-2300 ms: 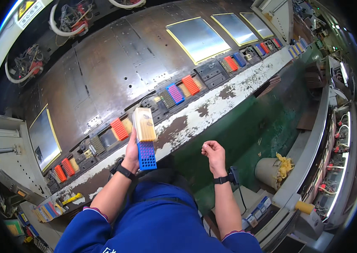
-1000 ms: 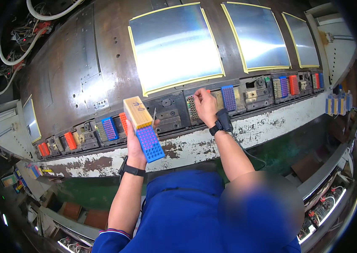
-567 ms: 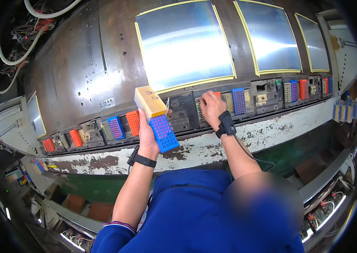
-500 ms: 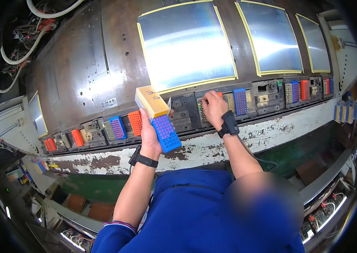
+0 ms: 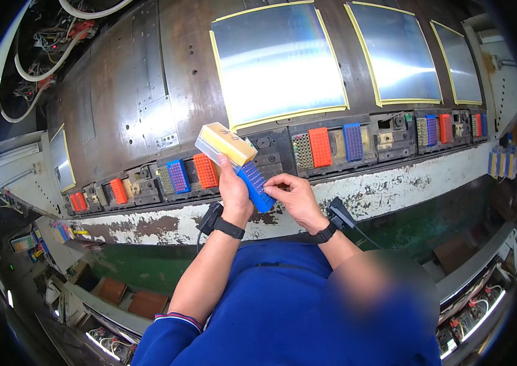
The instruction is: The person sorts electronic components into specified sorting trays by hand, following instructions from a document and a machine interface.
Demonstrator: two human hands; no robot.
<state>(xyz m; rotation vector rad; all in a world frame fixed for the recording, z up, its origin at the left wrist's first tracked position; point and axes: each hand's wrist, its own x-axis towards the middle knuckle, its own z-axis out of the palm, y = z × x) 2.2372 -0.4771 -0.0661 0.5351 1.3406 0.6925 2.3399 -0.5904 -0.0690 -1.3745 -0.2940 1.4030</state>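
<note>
My left hand (image 5: 235, 190) grips a blue rack (image 5: 261, 200) with rows of holes, many filled with small pinkish-purple pieces. Against the rack's far end sits a box (image 5: 229, 144) with a tan top and clear plastic side, held in the same hand. My right hand (image 5: 298, 200) meets the near half of the rack with thumb and forefinger pinched together. Whatever is between those fingertips is too small to make out. Beyond the right hand, a grey block with holes (image 5: 302, 152) stands beside a red perforated block (image 5: 320, 147) and another blue one (image 5: 353, 142).
More red block inserts (image 5: 205, 170) and blue block inserts (image 5: 178, 177) line the machine's front edge. Shiny metal sheets (image 5: 280, 58) bordered with yellow tape lie on the dark metal bed (image 5: 112, 91). A worn white rail (image 5: 386, 169) runs along the near side.
My right hand has come back from the grey holed block to the rack in my left hand. The rack and box have shifted slightly right, along with the view.
</note>
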